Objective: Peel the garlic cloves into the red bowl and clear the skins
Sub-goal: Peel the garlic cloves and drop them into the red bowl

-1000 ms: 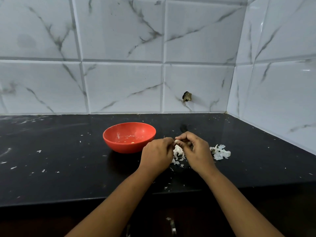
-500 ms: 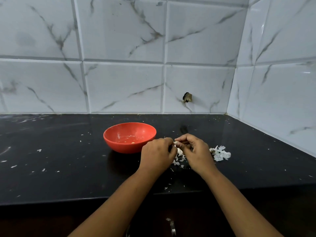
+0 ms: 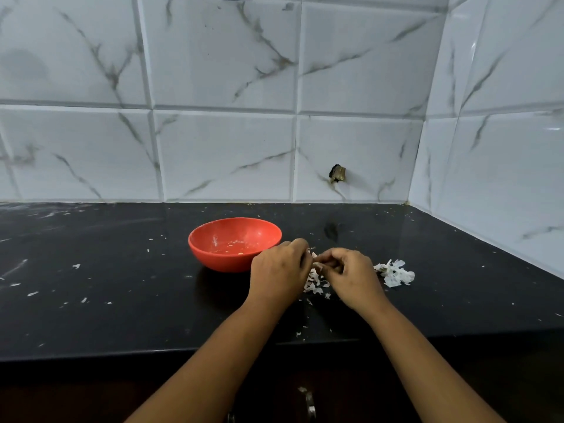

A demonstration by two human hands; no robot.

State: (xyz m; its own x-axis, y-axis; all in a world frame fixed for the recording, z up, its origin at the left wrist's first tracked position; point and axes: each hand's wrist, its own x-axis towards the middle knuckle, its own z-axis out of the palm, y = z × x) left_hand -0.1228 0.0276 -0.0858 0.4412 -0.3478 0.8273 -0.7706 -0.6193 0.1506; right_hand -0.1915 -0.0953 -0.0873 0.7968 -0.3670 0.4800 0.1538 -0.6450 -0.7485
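A red bowl [image 3: 227, 254] stands on the black counter [image 3: 122, 285], with small pale bits inside. Just right of it my left hand [image 3: 279, 273] and my right hand [image 3: 351, 276] meet fingertip to fingertip above the counter. Both pinch a small garlic clove [image 3: 317, 265], which is mostly hidden by the fingers. White garlic skins [image 3: 316, 283] lie in a small heap under and between the hands. A second pile of skins [image 3: 395, 273] lies to the right of my right hand.
White marble tiles form the back wall and the right wall [image 3: 503, 148], meeting in a corner at the counter's far right. A small dark hole [image 3: 337, 173] marks the back wall. Tiny skin flecks [image 3: 76, 265] dot the counter's left side. The counter's front edge [image 3: 152, 352] runs below my forearms.
Both hands stay joined at the clove beside the bowl. The fingers have shifted slightly and the skin heap beneath them shows a little more.
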